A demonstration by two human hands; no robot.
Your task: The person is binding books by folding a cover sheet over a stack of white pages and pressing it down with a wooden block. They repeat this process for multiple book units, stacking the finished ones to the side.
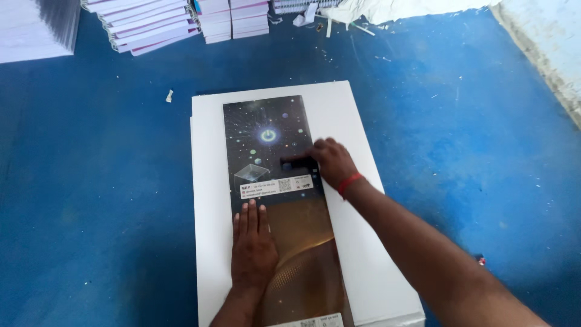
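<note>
My left hand (254, 248) lies flat, fingers spread, pinning the long dark glossy printed cover sheet (279, 206) on the white paper stack (363, 254). My right hand (331, 163) presses its edge, grip closed on nothing; I should keep edges square.

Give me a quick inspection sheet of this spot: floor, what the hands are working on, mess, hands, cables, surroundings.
Surface: blue floor, speckled with pale flecks.
Job's things: a long dark printed sheet with a starry picture lies flat on a stack of white sheets.
Clutter: small paper scrap on the floor; more scraps near the top edge.
Hands: left hand pressed flat on the printed sheet; right hand, red band at the wrist, with its fingers on a small dark object at the sheet's edge, too blurred to identify.
Cables: nothing seen.
Surroundings: piles of bound booklets along the top; a worn pale wall at the right.
</note>
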